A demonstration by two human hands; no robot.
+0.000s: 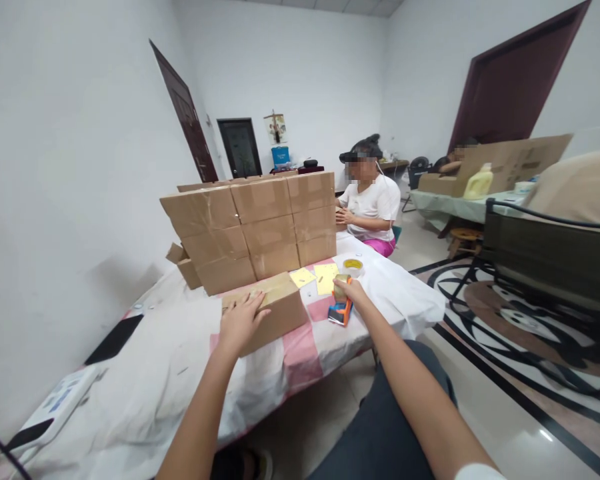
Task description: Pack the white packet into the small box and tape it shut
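Observation:
A closed cardboard box (280,313) lies on the cloth-covered table near its front edge. My left hand (241,319) rests on the top of this box at its left end, fingers spread. To the right of the box, my right hand (351,291) is closed around an orange and blue tape dispenser (341,311) with a roll of brown tape on it. The dispenser is at the table surface, apart from the box. Yellow sheets (325,279) lie between the box and a loose roll of tape (353,265).
Stacked cardboard boxes (250,230) form a wall behind the box. A person in a white shirt (373,203) sits at the table's far right side. A white device (57,403) lies at the left edge. A dark chair (550,267) stands at the right.

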